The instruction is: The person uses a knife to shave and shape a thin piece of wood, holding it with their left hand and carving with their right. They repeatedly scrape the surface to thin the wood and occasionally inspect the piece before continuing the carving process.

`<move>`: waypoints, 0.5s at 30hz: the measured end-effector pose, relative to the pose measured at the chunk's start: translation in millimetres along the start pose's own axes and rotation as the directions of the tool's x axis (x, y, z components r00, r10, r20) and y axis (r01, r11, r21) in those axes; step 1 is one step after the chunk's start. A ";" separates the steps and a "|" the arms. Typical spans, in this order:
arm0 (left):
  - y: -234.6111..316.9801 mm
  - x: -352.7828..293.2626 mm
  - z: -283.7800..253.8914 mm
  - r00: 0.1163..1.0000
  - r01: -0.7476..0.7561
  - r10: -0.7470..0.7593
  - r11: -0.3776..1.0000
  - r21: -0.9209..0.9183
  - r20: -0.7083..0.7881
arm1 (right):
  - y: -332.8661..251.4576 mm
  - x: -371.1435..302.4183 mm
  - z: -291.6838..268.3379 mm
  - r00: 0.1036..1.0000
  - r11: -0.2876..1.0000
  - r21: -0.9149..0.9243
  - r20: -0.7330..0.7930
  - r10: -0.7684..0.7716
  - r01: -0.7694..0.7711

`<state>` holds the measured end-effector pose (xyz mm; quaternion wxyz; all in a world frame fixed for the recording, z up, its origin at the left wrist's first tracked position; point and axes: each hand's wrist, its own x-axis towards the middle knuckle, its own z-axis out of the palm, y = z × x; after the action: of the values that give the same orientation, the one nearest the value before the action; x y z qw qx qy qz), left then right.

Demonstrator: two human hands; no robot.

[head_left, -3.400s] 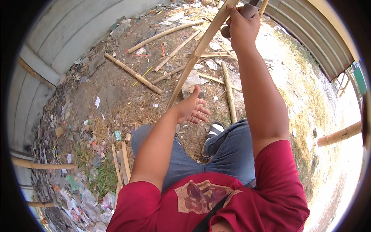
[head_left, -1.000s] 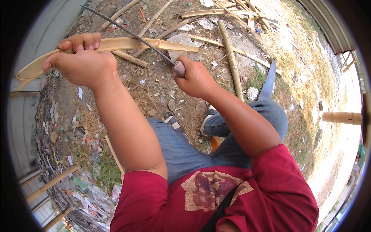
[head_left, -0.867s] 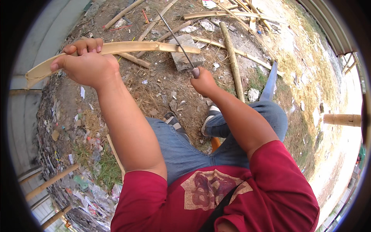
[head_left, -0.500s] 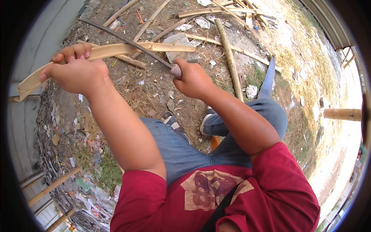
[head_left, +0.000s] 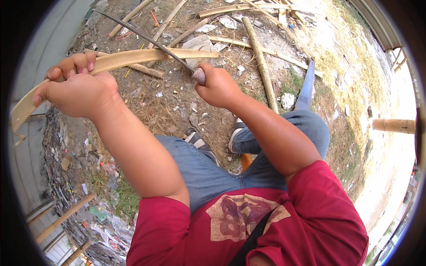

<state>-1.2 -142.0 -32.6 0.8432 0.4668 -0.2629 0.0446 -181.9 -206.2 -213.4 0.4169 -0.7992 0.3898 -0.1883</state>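
My left hand [head_left: 77, 86] is closed round a pale split bamboo strip [head_left: 128, 59], which runs from the far left across to the middle of the view. A thin curl hangs from the strip's left end. In my right hand [head_left: 217, 85] is the handle of a long, dark-bladed knife [head_left: 146, 39]. Its blade slants up to the left and crosses the strip, touching or just over it; I cannot tell which. The fingers of my right hand wrap the handle, and its rounded grey end shows beside the thumb.
A saw with a blue-looking blade [head_left: 305, 88] stands beyond my right knee. A bamboo pole [head_left: 261, 64] and several split strips [head_left: 248, 7] lie ahead on littered ground. A grey wall [head_left: 49, 48] rises on the left. Another bamboo piece [head_left: 393, 126] juts in at the right.
My left hand and the bamboo strip have shifted to the left and slightly down. The knife has moved a little, its handle also to the left, while still crossing the strip.
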 end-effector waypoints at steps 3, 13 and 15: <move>8.3 -6.6 3.4 1.000 -0.027 0.027 0.998 0.053 -0.002 | 57.2 -1.7 19.5 0.982 0.981 0.019 -0.011 0.191 -0.191; 8.1 3.7 -2.1 0.997 -0.071 0.073 0.994 0.078 -0.028 | -8.3 -5.3 12.7 0.996 0.995 0.040 0.016 0.086 -0.087; 5.6 7.6 -5.0 0.998 -0.063 0.065 0.996 0.064 -0.019 | -7.1 -5.9 11.9 1.000 0.999 0.039 -0.006 -0.001 0.001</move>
<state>5.5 -136.1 -26.8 0.8290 0.4840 -0.2672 0.0847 -174.8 -193.0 -214.4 0.4311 -0.7907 0.3868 -0.1984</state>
